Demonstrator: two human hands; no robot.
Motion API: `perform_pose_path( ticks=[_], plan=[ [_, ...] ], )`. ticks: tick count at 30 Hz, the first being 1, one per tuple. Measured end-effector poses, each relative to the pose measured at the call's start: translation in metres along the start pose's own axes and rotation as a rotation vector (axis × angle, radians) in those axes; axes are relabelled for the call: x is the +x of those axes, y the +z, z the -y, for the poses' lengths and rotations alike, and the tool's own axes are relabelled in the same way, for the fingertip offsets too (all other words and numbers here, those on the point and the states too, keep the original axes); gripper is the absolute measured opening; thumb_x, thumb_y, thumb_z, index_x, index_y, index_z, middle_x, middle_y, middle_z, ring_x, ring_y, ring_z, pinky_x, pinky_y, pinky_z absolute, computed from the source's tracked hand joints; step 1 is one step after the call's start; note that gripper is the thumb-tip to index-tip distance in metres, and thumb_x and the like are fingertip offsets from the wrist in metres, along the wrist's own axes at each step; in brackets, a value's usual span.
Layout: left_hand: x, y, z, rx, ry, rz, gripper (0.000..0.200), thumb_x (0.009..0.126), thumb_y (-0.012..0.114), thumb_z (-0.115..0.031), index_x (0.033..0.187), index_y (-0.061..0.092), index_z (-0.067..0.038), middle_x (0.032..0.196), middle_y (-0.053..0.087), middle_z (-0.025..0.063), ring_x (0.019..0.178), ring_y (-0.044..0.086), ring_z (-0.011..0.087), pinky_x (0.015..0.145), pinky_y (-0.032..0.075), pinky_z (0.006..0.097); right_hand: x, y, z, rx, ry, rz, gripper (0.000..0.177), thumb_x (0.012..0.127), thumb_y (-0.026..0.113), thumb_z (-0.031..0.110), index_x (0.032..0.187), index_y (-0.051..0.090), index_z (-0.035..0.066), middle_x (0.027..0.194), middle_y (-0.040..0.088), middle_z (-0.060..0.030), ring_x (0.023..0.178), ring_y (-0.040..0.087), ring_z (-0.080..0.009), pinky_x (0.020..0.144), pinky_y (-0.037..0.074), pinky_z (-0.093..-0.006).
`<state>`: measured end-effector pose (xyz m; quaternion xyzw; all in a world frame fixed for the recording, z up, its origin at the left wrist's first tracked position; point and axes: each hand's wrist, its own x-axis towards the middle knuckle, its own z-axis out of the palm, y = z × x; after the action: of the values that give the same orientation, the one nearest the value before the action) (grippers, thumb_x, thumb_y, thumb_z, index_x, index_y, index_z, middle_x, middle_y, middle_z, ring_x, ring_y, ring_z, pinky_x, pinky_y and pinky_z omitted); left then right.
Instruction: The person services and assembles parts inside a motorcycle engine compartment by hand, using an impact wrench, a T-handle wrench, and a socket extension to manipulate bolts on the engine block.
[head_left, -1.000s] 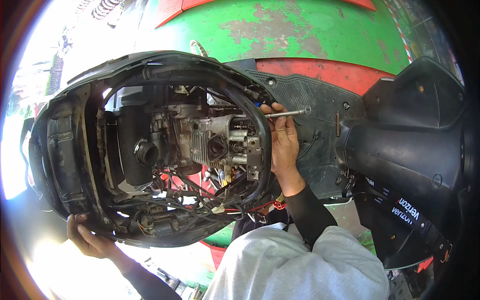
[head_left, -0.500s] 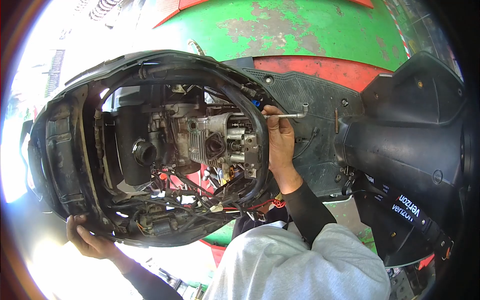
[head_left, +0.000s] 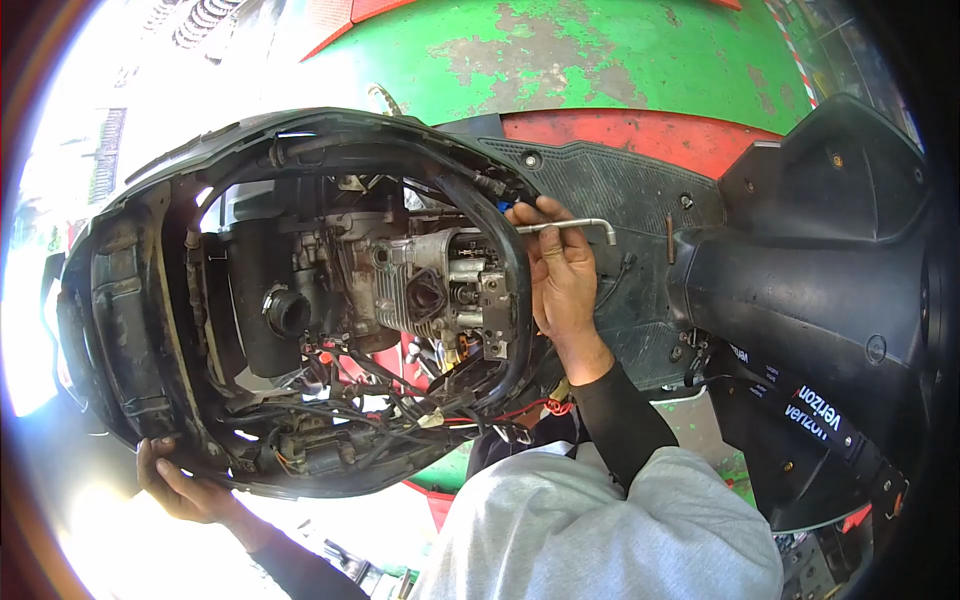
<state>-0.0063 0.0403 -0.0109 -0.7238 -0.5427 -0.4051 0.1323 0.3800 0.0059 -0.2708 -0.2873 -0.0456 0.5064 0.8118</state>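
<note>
My right hand (head_left: 565, 290) pinches an L-shaped metal wrench (head_left: 580, 224) between thumb and fingers, just right of the black frame tube. The wrench's bent end points down in the picture, and its other end passes behind the tube toward the engine top. The open engine (head_left: 425, 285) shows its finned cylinder and valve parts inside the oval opening. At the lower left, my left hand (head_left: 185, 490) grips the rim of the black scooter body (head_left: 130, 400), fingers at the edge and thumb alongside.
Loose cables (head_left: 400, 405) run along the opening's lower side. Right of the engine lie the ribbed footboard (head_left: 640, 190) and the black front panel (head_left: 800, 290). A strap with white lettering (head_left: 800, 400) hangs at the lower right. Green and red floor (head_left: 570, 60) shows beyond.
My right hand has turned the wrench, whose bent end pointed up before and now points down. The fingers have shifted along it. My left hand stays at the rim.
</note>
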Motion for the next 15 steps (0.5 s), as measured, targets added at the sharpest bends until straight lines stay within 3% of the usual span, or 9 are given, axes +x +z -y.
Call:
perform_pose_path(
  ticks=[5, 8, 11, 15],
  plan=[
    [0.0, 0.001, -0.003, -0.001, 0.007, 0.001, 0.03, 0.102, 0.045, -0.013, 0.117, 0.061, 0.007, 0.099, 0.062, 0.01, 0.091, 0.059, 0.0187, 0.083, 0.048, 0.0337, -0.001, 0.012, 0.005, -0.052, -0.022, -0.099, 0.03, 0.101, 0.057, 0.016, 0.129, 0.057, 0.003, 0.117, 0.066, -0.0065, 0.101, 0.063, -0.0146, 0.094, 0.05, -0.0291],
    [0.0, 0.002, -0.003, 0.006, 0.01, -0.001, 0.031, 0.102, 0.044, -0.013, 0.118, 0.061, 0.007, 0.099, 0.062, 0.01, 0.09, 0.059, 0.0187, 0.083, 0.048, 0.0337, 0.0, -0.011, -0.002, -0.309, 0.007, -0.031, 0.031, 0.103, 0.052, 0.013, 0.133, 0.053, 0.005, 0.119, 0.065, -0.0076, 0.104, 0.062, -0.0152, 0.095, 0.05, -0.0296],
    [0.0, 0.001, -0.004, 0.029, 0.0, -0.007, 0.031, 0.102, 0.045, -0.014, 0.118, 0.061, 0.006, 0.099, 0.062, 0.01, 0.09, 0.059, 0.0187, 0.083, 0.048, 0.0339, 0.001, -0.016, -0.005, -0.133, 0.09, -0.036, 0.031, 0.103, 0.051, 0.013, 0.133, 0.052, 0.005, 0.12, 0.064, -0.0085, 0.108, 0.062, -0.016, 0.096, 0.049, -0.0296],
    [0.001, 0.006, -0.011, 0.05, 0.0, -0.019, 0.032, 0.1, 0.043, -0.013, 0.119, 0.059, 0.008, 0.095, 0.061, 0.0102, 0.087, 0.056, 0.0186, 0.081, 0.046, 0.0317, -0.003, 0.005, 0.005, 0.017, 0.014, -0.023, 0.028, 0.102, 0.054, 0.015, 0.128, 0.054, 0.003, 0.122, 0.064, -0.011, 0.115, 0.061, -0.0186, 0.098, 0.05, -0.0314]
  ],
)
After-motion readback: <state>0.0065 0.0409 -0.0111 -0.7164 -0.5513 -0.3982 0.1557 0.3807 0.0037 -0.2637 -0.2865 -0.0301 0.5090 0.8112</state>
